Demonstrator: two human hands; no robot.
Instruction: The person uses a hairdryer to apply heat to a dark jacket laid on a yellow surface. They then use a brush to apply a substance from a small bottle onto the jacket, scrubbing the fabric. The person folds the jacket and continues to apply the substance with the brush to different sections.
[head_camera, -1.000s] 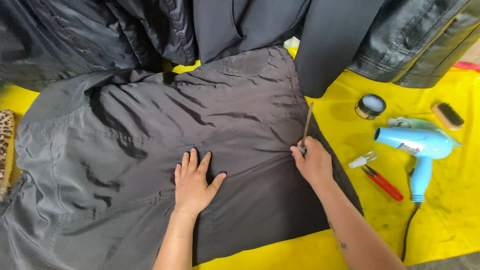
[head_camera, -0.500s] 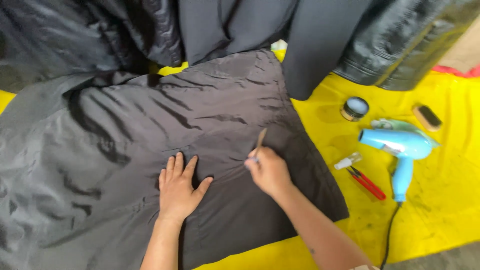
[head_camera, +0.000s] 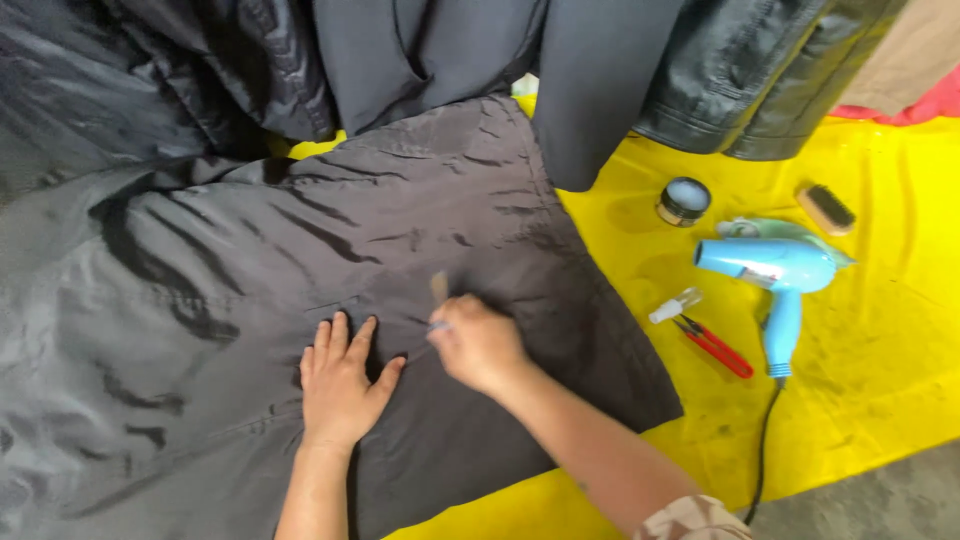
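Observation:
A dark grey shiny jacket (head_camera: 250, 260) lies spread over a yellow sheet (head_camera: 850, 400). My left hand (head_camera: 338, 385) presses flat on the fabric, fingers apart, next to a seam. My right hand (head_camera: 478, 343) is closed around a small brush (head_camera: 439, 293) with a light wooden handle, its tip down on the jacket just right of my left hand. The brush is blurred.
On the yellow sheet to the right lie a blue hair dryer (head_camera: 780, 275) with its cord, red snips (head_camera: 713, 346), a small clear bottle (head_camera: 674, 305), a round tin (head_camera: 684, 201) and a wooden brush (head_camera: 825, 209). Dark jackets (head_camera: 600, 70) hang along the far side.
My right hand has carried the brush left across the jacket, from its right edge to a spot beside my left hand. The left hand stays flat on the fabric.

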